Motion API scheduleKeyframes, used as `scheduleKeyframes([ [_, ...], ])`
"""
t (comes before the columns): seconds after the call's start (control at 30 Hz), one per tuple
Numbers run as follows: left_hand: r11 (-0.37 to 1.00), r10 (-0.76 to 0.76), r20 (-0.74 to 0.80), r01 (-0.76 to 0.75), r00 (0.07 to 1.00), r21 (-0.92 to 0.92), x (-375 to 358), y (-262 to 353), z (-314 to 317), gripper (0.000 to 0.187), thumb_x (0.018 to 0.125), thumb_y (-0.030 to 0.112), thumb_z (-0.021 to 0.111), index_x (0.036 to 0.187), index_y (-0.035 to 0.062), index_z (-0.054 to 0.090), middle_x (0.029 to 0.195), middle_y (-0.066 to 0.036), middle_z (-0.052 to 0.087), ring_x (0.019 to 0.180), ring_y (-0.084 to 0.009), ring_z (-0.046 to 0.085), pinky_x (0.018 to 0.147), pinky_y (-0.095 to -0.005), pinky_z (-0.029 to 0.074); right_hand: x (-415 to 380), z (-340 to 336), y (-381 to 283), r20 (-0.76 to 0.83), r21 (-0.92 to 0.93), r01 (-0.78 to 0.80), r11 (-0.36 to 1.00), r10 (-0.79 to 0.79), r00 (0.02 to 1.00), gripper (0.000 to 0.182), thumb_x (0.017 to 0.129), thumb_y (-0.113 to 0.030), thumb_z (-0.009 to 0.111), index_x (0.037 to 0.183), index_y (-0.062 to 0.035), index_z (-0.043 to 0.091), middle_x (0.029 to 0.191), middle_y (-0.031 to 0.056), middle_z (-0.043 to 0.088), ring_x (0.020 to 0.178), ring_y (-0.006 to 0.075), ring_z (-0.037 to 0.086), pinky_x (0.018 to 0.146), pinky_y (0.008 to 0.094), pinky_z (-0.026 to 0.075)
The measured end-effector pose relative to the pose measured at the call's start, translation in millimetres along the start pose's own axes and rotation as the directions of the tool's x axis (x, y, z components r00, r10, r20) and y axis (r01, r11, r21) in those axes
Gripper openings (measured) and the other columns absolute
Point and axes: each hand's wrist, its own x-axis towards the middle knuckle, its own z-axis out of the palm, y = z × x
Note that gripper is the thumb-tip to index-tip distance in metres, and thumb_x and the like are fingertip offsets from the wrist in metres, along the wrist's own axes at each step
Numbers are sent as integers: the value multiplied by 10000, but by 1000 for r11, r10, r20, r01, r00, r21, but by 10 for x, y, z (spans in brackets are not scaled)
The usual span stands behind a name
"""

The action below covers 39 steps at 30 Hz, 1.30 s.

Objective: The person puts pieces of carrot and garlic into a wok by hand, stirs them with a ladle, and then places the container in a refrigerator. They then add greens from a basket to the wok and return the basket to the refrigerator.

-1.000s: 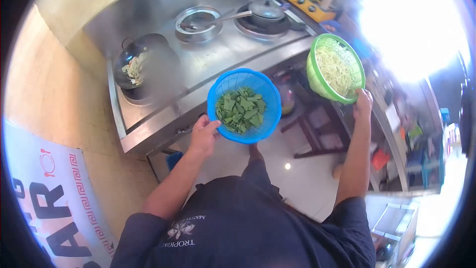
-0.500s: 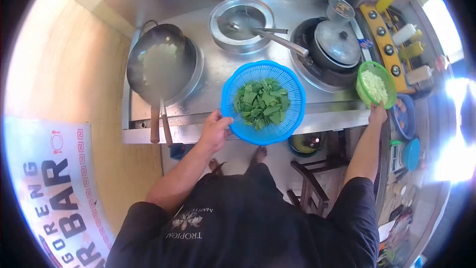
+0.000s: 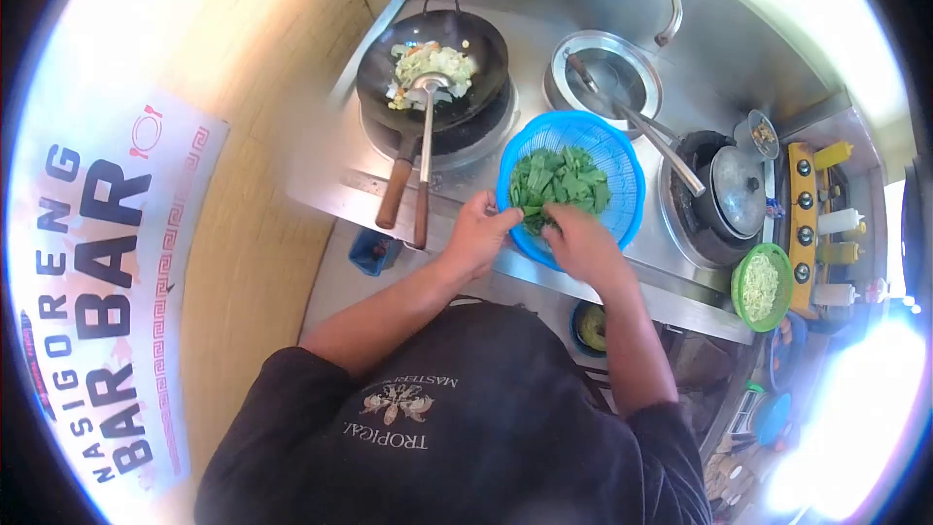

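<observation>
A blue plastic colander [image 3: 630,160] holds chopped leafy greens [image 3: 562,178], in front of my body over the stove's front edge. My left hand [image 3: 481,236] is closed on its near left rim. My right hand [image 3: 586,248] reaches over the near rim, its fingers dug into the greens and partly hidden by them. Left of the colander, a black wok [image 3: 379,63] contains chopped pale vegetables [image 3: 434,62]. A metal wok spatula [image 3: 428,126] rests in it, its wooden handle beside the wok's own.
A round metal water pot [image 3: 649,63] with ladles stands behind the colander. To the right are a lidded pot [image 3: 737,190], a green basket [image 3: 775,316] of shredded pale vegetable and several sauce bottles [image 3: 838,222]. A tap [image 3: 671,15] hangs over the back.
My right hand has left the green basket and moved left into the greens in the blue colander. The view has turned, and the wok's contents show more clearly.
</observation>
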Motion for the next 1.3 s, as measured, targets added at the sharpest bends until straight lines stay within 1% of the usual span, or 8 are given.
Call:
scheduleKeyframes([
  [0.13, 973, 215, 40, -211, 976, -92, 177, 304, -366, 155, 806, 9, 586, 937, 49, 514, 849, -38, 567, 717, -132, 572, 623, -293, 514, 774, 352, -429, -241, -313, 4, 950, -84, 967, 641, 759, -279, 681, 1329, -155, 414, 1251, 281, 450, 1048, 427, 540, 910, 458, 445],
  [0.27, 970, 194, 34, -187, 980, -155, 310, 677, -729, 127, 797, -11, 574, 877, 63, 509, 813, -26, 555, 687, -123, 563, 612, -284, 505, 1397, 458, -768, -38, -101, -94, 991, 90, 995, 687, 745, -290, 689, 1345, -150, 386, 1274, 290, 401, 1082, 446, 511, 922, 473, 436],
  [0.43, 926, 331, 12, -322, 944, -196, 571, 897, -1090, 131, 791, -8, 586, 847, 76, 502, 786, -26, 554, 664, -120, 563, 593, -291, 510, 1886, 656, -1130, -256, -159, -140, 977, 96, 962, 660, 721, -228, 695, 1308, -86, 429, 1201, 266, 482, 1102, 412, 511, 931, 451, 437],
  [0.6, 930, 247, -121, -270, 961, -249, 661, 1022, -1308, 142, 791, 26, 614, 874, 66, 506, 777, -20, 562, 641, -105, 564, 528, -251, 478, 2293, 678, -932, -52, -193, 16, 981, -27, 998, 580, 684, -152, 691, 1220, -23, 511, 1110, 254, 565, 1118, 374, 516, 932, 405, 444],
  [0.7, 902, 233, -179, -281, 956, -328, 697, 1037, -1376, 140, 790, 15, 603, 880, 63, 507, 798, -23, 575, 637, -103, 563, 537, -256, 484, 2374, 516, -1106, -29, 0, -149, 989, 149, 988, 630, 688, -184, 703, 1255, -39, 472, 1186, 257, 521, 1120, 387, 514, 935, 421, 441],
  [0.93, 841, 373, -223, -429, 901, -329, 923, 891, -1397, 141, 788, -10, 587, 892, 54, 517, 779, -24, 582, 647, -95, 580, 543, -252, 494, 2578, 1023, -1151, -6, -336, -114, 935, 119, 993, 691, 705, -228, 706, 1317, -111, 408, 1250, 269, 416, 1067, 402, 540, 888, 443, 468],
  [1.23, 854, 257, -349, -381, 901, -354, 979, 1059, -1588, 138, 805, -10, 593, 888, 57, 504, 843, -50, 582, 718, -139, 609, 633, -305, 553, 3008, 536, -1084, -126, 23, 179, 984, -174, 977, 337, 699, -145, 727, 1014, -50, 652, 970, 149, 655, 880, 329, 630, 797, 394, 499],
  [1.3, 838, 260, -368, -398, 893, -374, 1046, 1101, -1656, 133, 808, -13, 587, 881, 58, 501, 855, -57, 582, 735, -149, 612, 642, -323, 560, 3178, 369, -1123, -83, 520, 109, 847, -77, 994, 268, 723, -131, 730, 969, -43, 669, 850, 87, 682, 731, 224, 634, 720, 343, 497],
])
